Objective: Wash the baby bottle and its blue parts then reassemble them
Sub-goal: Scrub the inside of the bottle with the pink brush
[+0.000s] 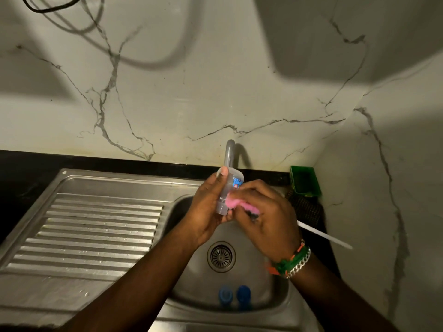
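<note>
From the head camera, a clear plastic baby bottle with a small blue and red print on its side is held above the basin of a stainless steel sink, just in front of the curved grey tap. The left hand wraps its fingers round the bottle, thumb lying along the side, neck pointing down. The right hand pinches a soft pink sponge and presses it against the bottle's lower part. Two blue parts, small and rounded, stand side by side on the sink's near floor, below the round slotted drain. The ribbed drainboard stretches left, beaded with water. A green plastic tub sits in the corner by the veined marble wall.
</note>
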### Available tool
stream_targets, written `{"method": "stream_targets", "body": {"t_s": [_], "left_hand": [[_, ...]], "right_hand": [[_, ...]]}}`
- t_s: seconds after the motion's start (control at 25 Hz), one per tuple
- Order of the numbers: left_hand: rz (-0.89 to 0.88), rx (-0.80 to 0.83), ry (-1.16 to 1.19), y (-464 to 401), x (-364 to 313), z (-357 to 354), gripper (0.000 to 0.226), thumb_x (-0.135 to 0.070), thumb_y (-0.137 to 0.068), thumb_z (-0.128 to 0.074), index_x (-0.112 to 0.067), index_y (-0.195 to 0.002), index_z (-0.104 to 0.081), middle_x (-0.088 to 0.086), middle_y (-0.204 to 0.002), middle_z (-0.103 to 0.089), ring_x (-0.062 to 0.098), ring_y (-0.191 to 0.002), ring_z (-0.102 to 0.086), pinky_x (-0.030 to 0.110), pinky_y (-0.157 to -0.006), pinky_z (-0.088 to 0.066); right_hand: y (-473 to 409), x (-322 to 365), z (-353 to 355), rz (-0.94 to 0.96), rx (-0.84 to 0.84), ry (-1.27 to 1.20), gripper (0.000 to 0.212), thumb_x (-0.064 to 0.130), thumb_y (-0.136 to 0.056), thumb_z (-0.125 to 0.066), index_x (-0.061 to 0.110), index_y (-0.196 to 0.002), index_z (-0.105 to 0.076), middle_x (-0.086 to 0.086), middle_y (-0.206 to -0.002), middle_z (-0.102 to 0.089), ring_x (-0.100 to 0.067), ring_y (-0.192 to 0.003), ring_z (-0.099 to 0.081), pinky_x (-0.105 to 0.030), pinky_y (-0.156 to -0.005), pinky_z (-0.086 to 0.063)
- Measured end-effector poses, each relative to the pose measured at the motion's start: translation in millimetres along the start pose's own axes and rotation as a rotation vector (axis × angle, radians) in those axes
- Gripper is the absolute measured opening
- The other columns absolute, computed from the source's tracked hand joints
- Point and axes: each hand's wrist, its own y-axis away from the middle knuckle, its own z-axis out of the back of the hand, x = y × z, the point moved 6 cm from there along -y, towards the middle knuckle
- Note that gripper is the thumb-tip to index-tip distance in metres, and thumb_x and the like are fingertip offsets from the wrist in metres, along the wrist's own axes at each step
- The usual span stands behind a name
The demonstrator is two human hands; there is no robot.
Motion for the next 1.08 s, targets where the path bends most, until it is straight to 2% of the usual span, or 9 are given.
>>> {"method": "stream_targets", "body": {"t_s": [0.16, 0.32, 0.4, 0.48, 0.64, 0.76, 0.88, 0.96, 1.08], "left_hand": [[0.036, 0.004, 0.049, 2.5, 1.0, -3.6, 0.037, -0.047, -0.096, -0.063, -0.019, -0.118, -0.068, 0.010, -0.100, -0.070, 0.017, -0.078, -0.065, 0.030, -0.063, -0.048], [0.011, -0.015, 0.026, 1.5, -2.5, 3.8, 0.037, -0.047, -0.095, -0.062, -0.018, -0.116, -0.072, 0.011, -0.101, -0.072, 0.019, -0.082, -0.067, 0.031, -0.068, -0.051], [0.046, -0.033, 0.011, 6.0, 4.8, 2.0, 0.043, -0.049, -0.093, -0.062, -0.017, -0.121, -0.070, 0.009, -0.104, -0.074, 0.015, -0.083, -0.069, 0.030, -0.069, -0.053], [0.059, -0.045, 0.010, 7.0, 9.7, 1.2, 0.054, -0.053, -0.092, -0.060, -0.016, -0.130, -0.065, 0.009, -0.112, -0.075, 0.018, -0.093, -0.071, 0.035, -0.079, -0.055], [0.057, -0.040, 0.029, 2.9, 9.8, 7.4, 0.056, -0.053, -0.102, -0.050, -0.007, -0.133, -0.062, 0.019, -0.120, -0.072, 0.027, -0.101, -0.071, 0.038, -0.080, -0.058], [0.066, -0.027, 0.082, 3.8, 12.5, 6.9, 0.056, -0.050, -0.105, -0.045, -0.005, -0.136, -0.059, 0.020, -0.119, -0.070, 0.025, -0.095, -0.070, 0.036, -0.075, -0.058], [0.066, -0.027, 0.139, 0.3, 8.6, 11.6, 0.057, -0.052, -0.105, -0.041, -0.007, -0.134, -0.061, 0.018, -0.116, -0.073, 0.026, -0.095, -0.071, 0.038, -0.077, -0.059], [0.079, -0.055, 0.118, 1.0, 6.8, 13.3, 0.057, -0.055, -0.104, -0.040, -0.010, -0.130, -0.063, 0.014, -0.108, -0.076, 0.022, -0.088, -0.074, 0.035, -0.071, -0.061], [0.093, -0.049, 0.067, 5.1, 11.4, 6.5, 0.061, -0.063, -0.099, -0.042, -0.011, -0.117, -0.068, 0.009, -0.094, -0.075, 0.016, -0.074, -0.069, 0.030, -0.061, -0.054]], "right_hand": [[-16.5, -10.3, 16.2, -0.124, -0.167, 0.022, 0.024, 0.021, -0.093, -0.059, 0.021, -0.114, -0.070, 0.005, -0.114, -0.061, -0.013, -0.096, -0.062, -0.037, -0.068, -0.057], [-1.3, -2.5, 3.4, 0.011, -0.021, -0.018, 0.018, 0.021, -0.091, -0.066, 0.020, -0.108, -0.073, 0.006, -0.111, -0.063, -0.011, -0.093, -0.064, -0.037, -0.067, -0.057], [-11.3, -14.7, 13.0, -0.081, -0.103, 0.036, 0.019, 0.019, -0.092, -0.063, 0.020, -0.109, -0.070, 0.005, -0.111, -0.062, -0.014, -0.095, -0.063, -0.038, -0.069, -0.057], [-17.9, -12.2, 15.2, -0.124, -0.144, 0.028, 0.023, 0.016, -0.092, -0.060, 0.021, -0.113, -0.068, 0.003, -0.114, -0.062, -0.015, -0.098, -0.063, -0.037, -0.073, -0.057], [3.3, 4.2, -1.9, 0.041, 0.031, -0.013, 0.017, 0.025, -0.089, -0.063, 0.025, -0.103, -0.072, 0.008, -0.109, -0.061, -0.008, -0.093, -0.062, -0.035, -0.068, -0.056], [-15.2, -15.8, 10.5, -0.148, -0.101, 0.031, 0.025, 0.031, -0.091, -0.054, 0.024, -0.106, -0.072, 0.005, -0.111, -0.058, -0.011, -0.093, -0.062, -0.037, -0.066, -0.057], [-5.9, -5.9, -2.1, -0.048, -0.008, -0.058, 0.024, 0.026, -0.094, -0.057, 0.023, -0.111, -0.073, 0.005, -0.118, -0.055, -0.011, -0.099, -0.062, -0.036, -0.069, -0.059], [4.7, -4.7, -3.0, 0.008, 0.038, -0.076, 0.020, 0.028, -0.092, -0.061, 0.024, -0.106, -0.075, 0.008, -0.115, -0.057, -0.009, -0.098, -0.062, -0.036, -0.068, -0.058], [-10.2, -21.1, 6.5, -0.154, -0.094, -0.134, 0.017, 0.018, -0.092, -0.063, 0.022, -0.106, -0.073, 0.005, -0.114, -0.058, -0.011, -0.099, -0.064, -0.040, -0.070, -0.060]]}}
